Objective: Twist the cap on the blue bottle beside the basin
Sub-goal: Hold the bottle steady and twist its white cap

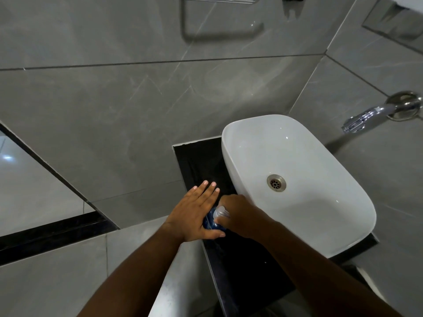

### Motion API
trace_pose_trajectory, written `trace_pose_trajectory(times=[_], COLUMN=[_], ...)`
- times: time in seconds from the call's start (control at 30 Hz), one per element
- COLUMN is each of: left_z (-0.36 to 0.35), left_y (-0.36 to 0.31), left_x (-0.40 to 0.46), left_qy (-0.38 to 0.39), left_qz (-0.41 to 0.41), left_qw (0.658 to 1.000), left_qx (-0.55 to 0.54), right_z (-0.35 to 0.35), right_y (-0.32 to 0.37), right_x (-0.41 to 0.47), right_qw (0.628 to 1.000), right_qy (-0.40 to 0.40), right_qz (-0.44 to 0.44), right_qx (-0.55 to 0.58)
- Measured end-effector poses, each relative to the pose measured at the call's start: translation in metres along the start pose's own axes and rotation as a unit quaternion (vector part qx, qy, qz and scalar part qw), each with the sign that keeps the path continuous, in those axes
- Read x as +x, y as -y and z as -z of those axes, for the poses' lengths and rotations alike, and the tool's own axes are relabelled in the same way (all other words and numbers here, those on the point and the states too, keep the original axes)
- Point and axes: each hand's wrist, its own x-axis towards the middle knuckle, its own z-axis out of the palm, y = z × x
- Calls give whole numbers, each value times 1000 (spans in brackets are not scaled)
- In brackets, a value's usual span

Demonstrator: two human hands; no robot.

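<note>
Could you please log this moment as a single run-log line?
left hand: flat against blue bottle, fingers straight | right hand: closed on clear cap | bottle on black counter beside white basin

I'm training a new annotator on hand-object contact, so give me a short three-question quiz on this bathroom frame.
1. True or false: the left hand lies flat on the bottle, fingers stretched out.
2. Which hand is closed around the clear cap of the blue bottle? A) left B) right C) neither
3. Fill in: the bottle stands on the black ______ beside the white basin.

Key
1. True; its fingers are extended, palm against the bottle's side.
2. B; the right hand curls over the cap.
3. Countertop.
</note>
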Motion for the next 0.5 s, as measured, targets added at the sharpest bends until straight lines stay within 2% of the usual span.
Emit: trace_pose_trajectory(times=[0.1,0.2,0.27,0.4,0.5], left_z=[0,-2,-3,-6,-6], left_y=[0,0,0,0,0], left_x=[0,0,0,1,-1], left_qy=[-1,-2,-4,-7,-4], left_qz=[1,-1,0,3,3], left_qw=[1000,1000,1000,1000,1000], left_qx=[-8,-10,-5,-4,-20], right_z=[5,7,4,-7,-19], right_y=[8,7,7,7,10], right_x=[2,5,6,6,7], right_qw=[999,996,995,996,992], right_qy=[-6,31,25,-53,-116], right_qz=[38,30,26,45,20], right_qx=[-30,-79,-96,-63,-52])
